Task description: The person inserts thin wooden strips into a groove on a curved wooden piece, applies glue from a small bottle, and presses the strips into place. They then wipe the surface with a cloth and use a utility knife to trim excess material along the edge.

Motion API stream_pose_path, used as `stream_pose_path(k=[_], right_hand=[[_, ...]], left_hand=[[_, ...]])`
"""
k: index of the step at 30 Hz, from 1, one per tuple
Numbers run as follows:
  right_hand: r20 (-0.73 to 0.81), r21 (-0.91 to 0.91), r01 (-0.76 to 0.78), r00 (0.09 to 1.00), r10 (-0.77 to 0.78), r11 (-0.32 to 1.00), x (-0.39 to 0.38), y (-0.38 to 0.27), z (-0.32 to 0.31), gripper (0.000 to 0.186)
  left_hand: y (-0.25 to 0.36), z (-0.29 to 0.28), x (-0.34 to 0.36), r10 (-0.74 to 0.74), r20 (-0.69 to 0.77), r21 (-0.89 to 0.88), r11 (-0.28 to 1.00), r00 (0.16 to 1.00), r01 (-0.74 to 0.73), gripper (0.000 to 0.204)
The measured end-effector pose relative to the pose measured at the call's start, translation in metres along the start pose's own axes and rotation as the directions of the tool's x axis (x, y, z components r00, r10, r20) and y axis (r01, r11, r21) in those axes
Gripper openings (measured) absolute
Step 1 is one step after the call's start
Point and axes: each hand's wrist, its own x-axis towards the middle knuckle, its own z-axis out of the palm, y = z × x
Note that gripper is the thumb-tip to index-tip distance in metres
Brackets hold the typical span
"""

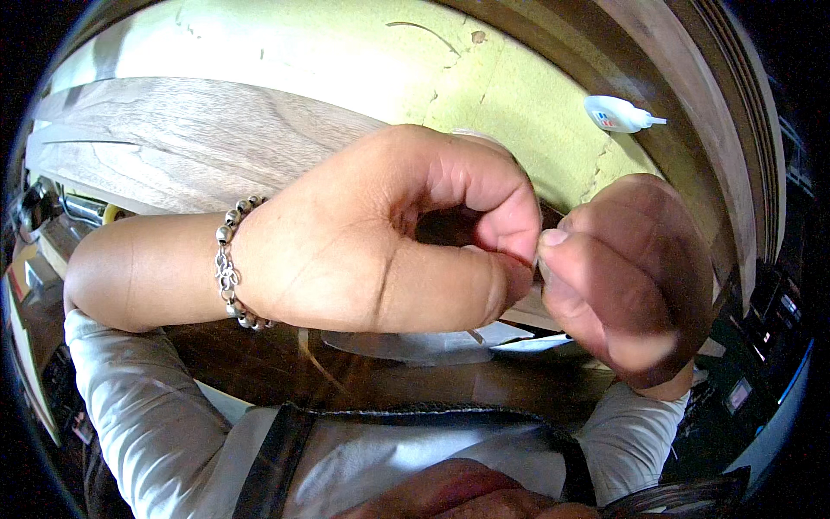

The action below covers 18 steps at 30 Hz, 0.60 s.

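Observation:
My left hand [380, 242], with a silver bead bracelet [226, 259] at the wrist, is raised in the middle of the view, its thumb and index finger pressed together in a pinch. My right hand [627, 277] is closed beside it on the right, thumb against its curled fingers, its tips almost touching those of the left. Whatever lies between the fingertips is hidden or too small to name. Behind the hands, a white squeeze bottle [616, 112] with a thin nozzle lies on its side near the far edge of a pale yellow, cracked surface [484, 69].
Greyish wood-grain sheets [173, 130] lie at the upper left. Stacked brown boards or strips [735, 173] curve along the right. A pale sheet [406, 346] sits on the dark surface below my hands. Small dark items and metal tools [78, 208] crowd the left edge.

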Motion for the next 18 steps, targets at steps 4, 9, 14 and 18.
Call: stream_pose_path(k=[4,9,14,18], right_hand=[[0.033,0.02,-0.028,0.999,0.028,0.999,0.0004,-0.0022,0.0006,0.032],[-0.052,0.067,-0.007,0.999,0.011,0.998,0.0003,-0.0001,0.008,0.03],[-0.06,0.136,-0.023,0.998,0.032,0.99,0.0003,0.0028,0.0077,0.029],[0.01,0.171,-0.102,0.995,0.102,0.98,0.0019,0.0019,0.0028,0.03]], left_hand=[[0.0022,-0.0009,-0.0006,-0.017,0.011,0.043,0.999,1.0,0.017,0.004],[0.0021,-0.0016,-0.0008,-0.016,0.008,0.079,0.997,1.0,0.016,0.002],[-0.0029,-0.0004,0.0002,0.046,0.009,0.07,0.996,0.999,-0.046,0.003],[-0.0065,-0.001,0.0011,0.096,0.019,0.078,0.992,0.995,-0.097,0.005]])
